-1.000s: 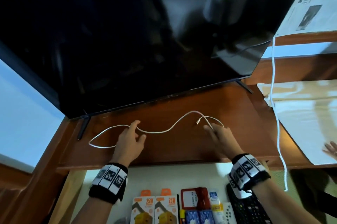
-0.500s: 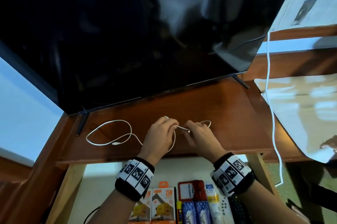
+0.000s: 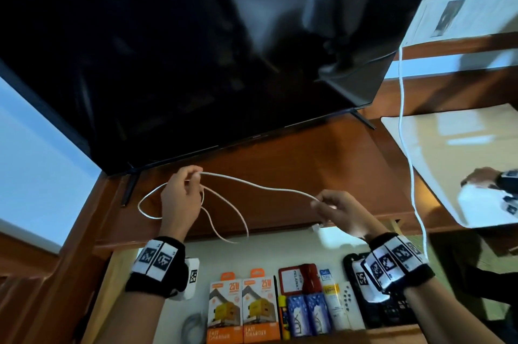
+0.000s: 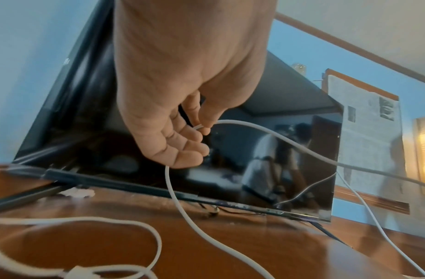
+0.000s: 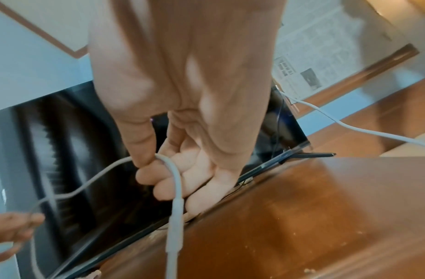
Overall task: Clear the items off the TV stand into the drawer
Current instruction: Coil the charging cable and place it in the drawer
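Note:
A thin white charging cable [image 3: 252, 184] stretches above the brown TV stand [image 3: 322, 153] between both hands. My left hand [image 3: 193, 175] pinches it near the TV's left foot, as the left wrist view shows at the cable [image 4: 242, 124]; loose loops [image 3: 224, 214] hang below and trail over the stand's front edge. My right hand [image 3: 322, 202] pinches the cable near its plug end, and the connector [image 5: 174, 232] dangles under the fingers [image 5: 168, 190]. Below the stand the drawer [image 3: 117, 282] stands pulled out.
A large black TV [image 3: 196, 49] fills the back of the stand. The drawer holds two orange charger boxes [image 3: 244, 310], a red card holder [image 3: 300, 279], small packets and black remotes [image 3: 389, 313]. Another white cord [image 3: 403, 133] hangs at the right beside a mirror [image 3: 462, 161].
The hands met at the cable's middle, then drew apart. The left moved up and left, the right to the right, lifting the cable off the stand into a stretched span.

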